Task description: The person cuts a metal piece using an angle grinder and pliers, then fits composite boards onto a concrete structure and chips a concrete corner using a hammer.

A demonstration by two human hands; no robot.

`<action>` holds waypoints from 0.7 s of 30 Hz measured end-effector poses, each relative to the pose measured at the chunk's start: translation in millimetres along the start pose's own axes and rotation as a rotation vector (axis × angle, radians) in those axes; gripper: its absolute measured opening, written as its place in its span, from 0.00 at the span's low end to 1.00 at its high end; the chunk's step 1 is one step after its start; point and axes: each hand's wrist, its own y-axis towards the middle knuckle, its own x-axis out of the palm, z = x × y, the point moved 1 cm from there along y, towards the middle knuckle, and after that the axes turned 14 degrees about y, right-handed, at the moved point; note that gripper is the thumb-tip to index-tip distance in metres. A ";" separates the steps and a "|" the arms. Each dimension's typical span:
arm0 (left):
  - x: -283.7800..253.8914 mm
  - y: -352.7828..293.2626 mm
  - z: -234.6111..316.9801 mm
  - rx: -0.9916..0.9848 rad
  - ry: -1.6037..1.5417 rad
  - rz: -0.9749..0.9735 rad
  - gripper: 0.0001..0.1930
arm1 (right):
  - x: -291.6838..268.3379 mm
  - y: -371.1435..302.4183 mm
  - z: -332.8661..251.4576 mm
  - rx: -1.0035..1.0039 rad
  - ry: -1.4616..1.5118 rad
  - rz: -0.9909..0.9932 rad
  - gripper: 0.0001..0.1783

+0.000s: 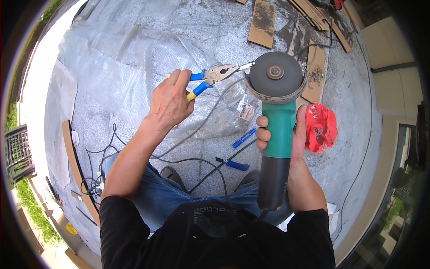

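I am holding pliers (214, 75) in the left hand (171, 101) over my remote feed, a small metal piece (246, 66) already clamped in their tips and lying at the edge of the grinding disc (287, 74), though I cannot tell whether they are touching, nor how much work is done or left. The right hand (299, 140) is gripping the angle grinder (277, 130) by its body, and the piece is lying ahead of both hands, between them.

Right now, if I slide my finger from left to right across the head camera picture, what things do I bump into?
Dark railing → long brown strip → left hand → pliers → green and black grinder → crumpled red thing.
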 end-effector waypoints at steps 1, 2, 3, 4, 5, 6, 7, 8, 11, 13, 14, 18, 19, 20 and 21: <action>-0.7 -0.1 0.3 -0.004 0.001 -0.007 0.18 | -0.7 0.0 0.0 0.001 -0.007 0.003 0.51; -0.2 -0.6 -0.5 -0.004 0.002 -0.007 0.18 | -1.3 0.2 0.5 0.001 -0.007 0.003 0.51; 1.4 -1.3 -1.9 -0.004 0.002 -0.015 0.22 | -1.9 0.5 1.4 0.004 0.002 -0.001 0.51; 2.9 -1.8 -2.8 -0.005 0.003 -0.023 0.26 | -2.1 0.7 2.0 0.008 0.011 -0.006 0.52; 4.1 -1.8 -3.2 -0.005 0.003 -0.022 0.26 | -2.1 0.9 2.4 0.008 0.011 -0.006 0.52; 5.2 -1.7 -4.0 -0.006 0.005 -0.020 0.25 | -2.1 1.4 2.9 0.018 0.029 -0.019 0.52; 5.6 -1.9 -4.6 -0.007 0.008 -0.017 0.25 | -2.1 1.9 3.3 0.029 0.047 -0.032 0.52; 5.2 -2.2 -4.9 -0.009 0.009 -0.018 0.25 | -2.0 2.0 3.4 0.031 0.047 -0.032 0.52; 5.2 -0.8 -3.6 -0.012 -0.002 -0.021 0.24 | -1.5 -0.2 1.4 0.020 0.062 -0.022 0.52; 3.7 -1.5 -5.0 -0.003 0.008 -0.011 0.24 | -1.7 0.5 1.8 0.033 0.088 -0.029 0.52; 3.0 -1.5 -5.5 -0.003 0.010 -0.011 0.24 | -2.4 0.8 2.1 0.034 0.088 -0.030 0.52; 3.3 -0.7 -5.2 0.003 0.011 -0.015 0.24 | -3.4 0.2 2.4 0.043 0.109 -0.039 0.52; 3.1 -1.1 -5.6 -0.001 0.013 -0.021 0.24 | -3.4 0.6 2.8 0.049 0.119 -0.043 0.52; 2.7 -1.2 -5.7 -0.002 0.014 -0.021 0.24 | -4.2 0.9 2.7 0.051 0.119 -0.044 0.52; 2.2 -0.8 -5.2 -0.001 0.023 -0.014 0.24 | -4.9 0.8 2.4 0.062 0.103 -0.068 0.51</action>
